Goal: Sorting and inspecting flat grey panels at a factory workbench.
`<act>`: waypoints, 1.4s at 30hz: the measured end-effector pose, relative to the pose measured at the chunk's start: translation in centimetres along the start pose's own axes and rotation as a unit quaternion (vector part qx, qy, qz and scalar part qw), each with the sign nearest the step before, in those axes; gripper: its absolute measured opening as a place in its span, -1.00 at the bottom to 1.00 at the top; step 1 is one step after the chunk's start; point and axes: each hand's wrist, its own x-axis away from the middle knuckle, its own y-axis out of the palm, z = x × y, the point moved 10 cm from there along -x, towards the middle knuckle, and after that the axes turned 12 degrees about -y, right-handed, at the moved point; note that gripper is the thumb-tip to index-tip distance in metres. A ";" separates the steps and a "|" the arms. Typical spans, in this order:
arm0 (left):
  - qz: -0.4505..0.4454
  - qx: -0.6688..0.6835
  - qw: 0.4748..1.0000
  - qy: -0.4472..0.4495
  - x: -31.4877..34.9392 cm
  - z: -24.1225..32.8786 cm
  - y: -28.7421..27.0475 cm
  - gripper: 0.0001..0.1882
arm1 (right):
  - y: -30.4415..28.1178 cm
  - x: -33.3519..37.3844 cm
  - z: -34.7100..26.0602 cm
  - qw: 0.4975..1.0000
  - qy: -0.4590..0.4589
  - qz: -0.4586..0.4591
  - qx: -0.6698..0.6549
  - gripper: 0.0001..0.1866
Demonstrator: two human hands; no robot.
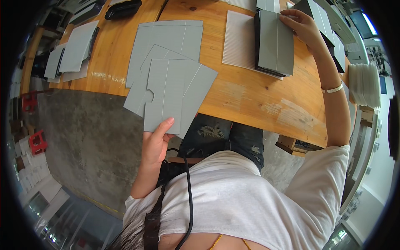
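Observation:
My left hand [156,143] grips a grey card with a notch in its left edge [164,93], thumb on top and fingers underneath. Under and beyond that card, more grey cards [171,35] overlap at angles, some reaching past the table's front edge. At the right, my right hand [302,27] is curled over the far right corner of a tall grey card stack [275,46] with dark sides. Its fingers bend at the stack's edge; whether they pinch one card or several is hidden. A white corrugated sheet [238,39] lies beneath the stack.
The wooden table [246,91] has a worn front edge. Grey and white boards [77,46] rest at its left, near a black case [123,9]. More dark-sided stacks [316,18] stand beyond my right arm, with white sheets [364,85] piled beside them. Red stools [37,142] stand on the floor.

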 end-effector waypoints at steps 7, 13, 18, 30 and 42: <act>-0.019 -0.018 1.000 -0.002 -0.1 0.2 0.6 -0.60 | 0.8 -1.1 -0.1 0.991 -0.076 -0.029 0.102 -0.68; -0.054 0.002 0.999 0.010 -0.4 0.5 1.5 -0.62 | -0.4 -0.5 -0.7 0.962 -0.133 0.022 0.236 -0.71; -0.059 0.004 0.998 0.001 -0.5 0.3 0.4 -0.66 | 4.8 7.6 -11.1 0.987 -0.137 0.002 -0.081 -0.78; -0.018 -0.034 0.998 0.048 -0.3 1.2 0.8 -0.66 | 27.1 25.0 -12.2 0.805 0.211 -0.176 -0.525 -0.70; 0.000 0.013 0.998 0.059 -0.1 1.1 0.3 -0.69 | 26.4 25.1 -10.8 0.791 0.226 0.007 -0.569 -0.82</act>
